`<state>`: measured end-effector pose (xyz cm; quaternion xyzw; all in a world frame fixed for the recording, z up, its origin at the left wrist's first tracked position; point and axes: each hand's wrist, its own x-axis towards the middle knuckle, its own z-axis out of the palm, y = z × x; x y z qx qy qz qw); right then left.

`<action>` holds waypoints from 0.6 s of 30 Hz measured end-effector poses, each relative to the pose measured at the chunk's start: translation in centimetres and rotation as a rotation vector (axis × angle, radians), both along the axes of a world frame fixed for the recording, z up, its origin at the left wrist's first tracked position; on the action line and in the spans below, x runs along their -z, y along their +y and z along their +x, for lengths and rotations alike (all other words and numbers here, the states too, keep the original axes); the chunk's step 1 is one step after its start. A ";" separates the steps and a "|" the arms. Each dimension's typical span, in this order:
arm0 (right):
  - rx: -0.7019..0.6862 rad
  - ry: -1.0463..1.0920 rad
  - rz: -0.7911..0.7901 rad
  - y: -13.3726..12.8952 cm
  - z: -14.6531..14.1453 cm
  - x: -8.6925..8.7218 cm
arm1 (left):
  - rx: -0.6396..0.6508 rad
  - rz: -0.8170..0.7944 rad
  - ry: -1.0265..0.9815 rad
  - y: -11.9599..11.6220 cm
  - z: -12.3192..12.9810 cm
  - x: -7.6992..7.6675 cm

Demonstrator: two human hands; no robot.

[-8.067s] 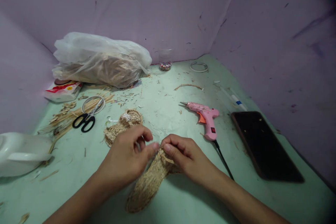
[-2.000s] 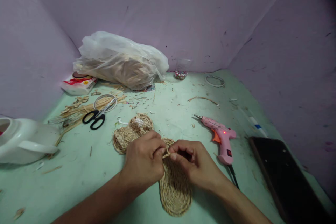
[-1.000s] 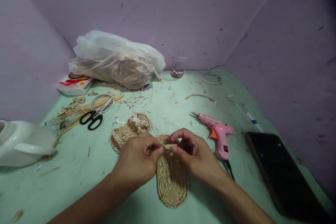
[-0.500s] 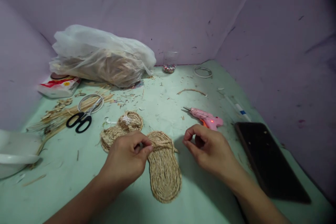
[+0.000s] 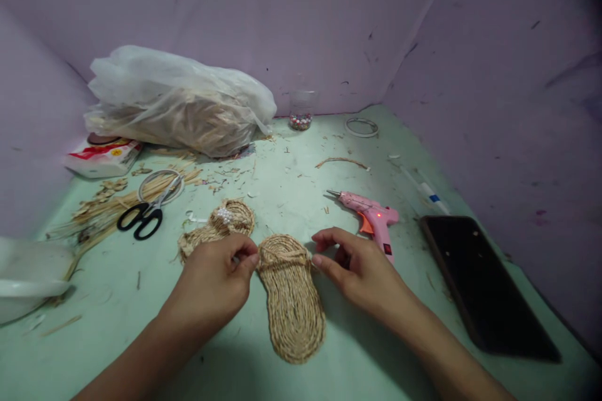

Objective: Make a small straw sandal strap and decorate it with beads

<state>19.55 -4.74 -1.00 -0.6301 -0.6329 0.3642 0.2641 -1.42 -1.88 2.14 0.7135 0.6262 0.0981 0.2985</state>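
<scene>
A flat straw slipper (image 5: pixel 295 313) of coiled cord lies on the table between my hands, a strap (image 5: pixel 285 261) crossing its far part. My left hand (image 5: pixel 219 279) pinches at the strap's left end, thumb and forefinger together at the slipper's edge. On the opposite side, my right hand (image 5: pixel 360 263) has thumb and forefinger parted, their tips close by the strap's right end. A second straw slipper (image 5: pixel 211 232) with white beads (image 5: pixel 226 216) lies behind my left hand, partly hidden by it. Just beyond my right hand rests a pink glue gun (image 5: pixel 369 207), its red light on.
Black-handled scissors (image 5: pixel 149 213) lie over a ring (image 5: pixel 141 187) and loose straw at left. A plastic bag (image 5: pixel 183 106) of straw, a cup of beads (image 5: pixel 301 119) and another ring (image 5: pixel 361 128) stand along the back. At right lies a dark phone (image 5: pixel 489 288).
My left hand has shifted left from over the strap to the slipper's left edge. My right hand has moved left to the strap's right end, uncovering the glue gun's handle.
</scene>
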 end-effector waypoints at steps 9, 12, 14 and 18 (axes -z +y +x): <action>0.052 0.124 -0.059 -0.4 -1.4 1.3 | -0.025 -0.165 -0.088 -1.0 0.7 1.6; 0.095 0.360 -0.033 -0.1 -1.3 1.6 | -0.152 -0.204 -0.366 -1.3 1.0 1.9; 0.126 0.469 0.008 0.1 -1.3 1.5 | -0.182 -0.220 -0.444 -1.4 1.2 1.9; 0.127 0.478 0.125 0.1 -1.3 1.0 | -0.141 -0.219 -0.497 -1.9 1.2 1.5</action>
